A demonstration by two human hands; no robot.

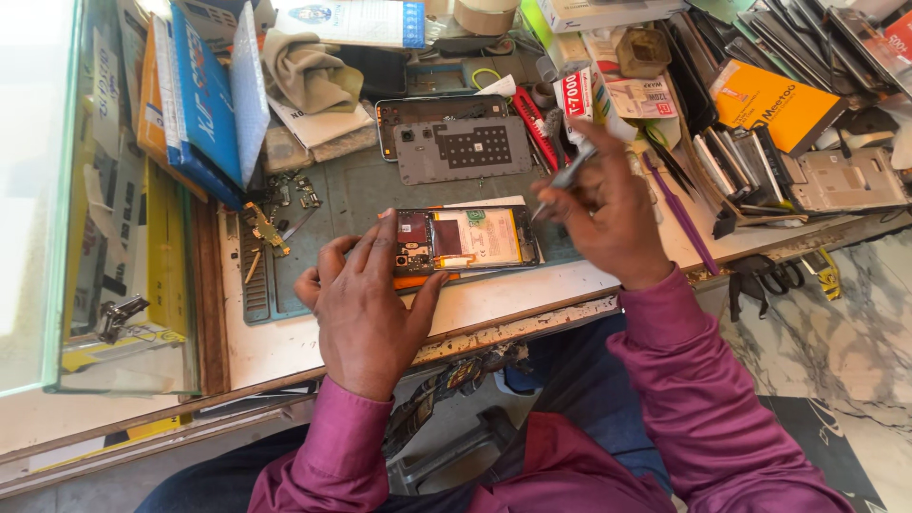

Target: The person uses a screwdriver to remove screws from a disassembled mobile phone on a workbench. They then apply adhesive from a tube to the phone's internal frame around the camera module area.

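An opened phone point(470, 239) with its back removed lies on a grey-green work mat point(361, 195), showing its battery and circuit board. My left hand point(366, 299) grips the phone's left end, thumb along its near edge. My right hand point(608, 214) hovers over the phone's right end, pinching metal tweezers point(568, 174) whose tips point down toward the phone.
A grey phone back panel point(463, 148) and another opened phone point(408, 109) lie behind. Small circuit parts point(271, 223) sit at the mat's left. Boxes point(204, 95) stack at the left, phone parts and an orange box point(774, 104) crowd the right. Scissors point(765, 278) hang off the bench edge.
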